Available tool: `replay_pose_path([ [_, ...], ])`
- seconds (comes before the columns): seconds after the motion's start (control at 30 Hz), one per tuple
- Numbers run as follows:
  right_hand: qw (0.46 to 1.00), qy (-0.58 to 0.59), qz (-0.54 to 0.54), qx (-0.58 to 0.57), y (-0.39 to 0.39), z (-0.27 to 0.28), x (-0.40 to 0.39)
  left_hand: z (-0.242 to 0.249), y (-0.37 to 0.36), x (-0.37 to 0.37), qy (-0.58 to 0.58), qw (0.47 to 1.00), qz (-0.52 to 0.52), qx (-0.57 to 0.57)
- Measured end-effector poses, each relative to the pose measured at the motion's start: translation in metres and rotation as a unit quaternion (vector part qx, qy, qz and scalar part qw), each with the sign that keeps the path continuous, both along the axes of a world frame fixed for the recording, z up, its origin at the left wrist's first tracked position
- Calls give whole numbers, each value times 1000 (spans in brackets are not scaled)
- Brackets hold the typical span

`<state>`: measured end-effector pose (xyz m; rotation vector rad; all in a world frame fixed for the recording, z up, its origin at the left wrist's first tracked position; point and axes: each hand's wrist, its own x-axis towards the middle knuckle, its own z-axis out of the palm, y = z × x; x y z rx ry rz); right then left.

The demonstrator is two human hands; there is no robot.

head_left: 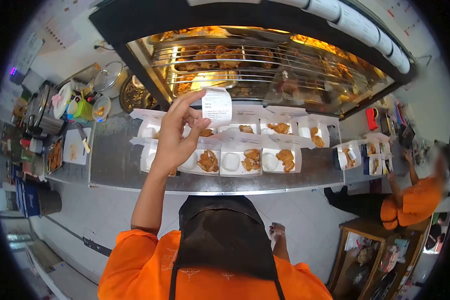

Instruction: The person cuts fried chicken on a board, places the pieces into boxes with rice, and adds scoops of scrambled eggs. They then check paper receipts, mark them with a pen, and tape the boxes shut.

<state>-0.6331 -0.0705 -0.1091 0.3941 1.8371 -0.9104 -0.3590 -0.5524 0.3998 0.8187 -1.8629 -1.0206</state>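
My left hand is raised over the counter, with its thumb and fingers closed on a printed paper receipt. Behind and below the paper, open white cardboard food boxes stand in two rows. Most show a white rounded portion of rice beside golden fried chicken. Part of the left boxes is hidden by my hand and forearm. Lowered beside my apron, away from the counter, my right hand has its fingers loosely bent and apart, with nothing visible in it.
A lit glass warming cabinet with racks of fried chicken rises behind the boxes. A knife lies on a white cutting board at left. To the right, a co-worker in an orange shirt reaches toward more boxes.
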Motion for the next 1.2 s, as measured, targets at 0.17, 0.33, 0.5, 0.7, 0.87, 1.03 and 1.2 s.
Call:
replay_pose_path([
  [0.17, 998, 29, -50, -30, 1, 27, 4, -55, -1, -52, -27, 997, -43, 59],
  [0.33, 994, 33, -104, -2, 22, 44, 18, -144, 26, -140, -166, 973, -158, -22],
  [0.5, 981, 17, -194, 18, 85, 35, 58, -228, 55, -213, -226, 941, -152, -200],
  [0.7, 831, 308, 447, 123, 216, -51, 136, -263, 51, -258, -458, 797, -206, -334],
  [0.87, 812, 304, 490, 89, 195, 2, 106, -284, 39, -266, -513, 763, -256, -297],
  [1.03, 752, 445, 465, 139, 87, 33, -37, -284, 34, -257, -499, 761, -272, -313],
  [1.2, 855, 459, 238, 21, -186, 250, -135, -284, 45, -250, -513, 778, -229, -281],
])
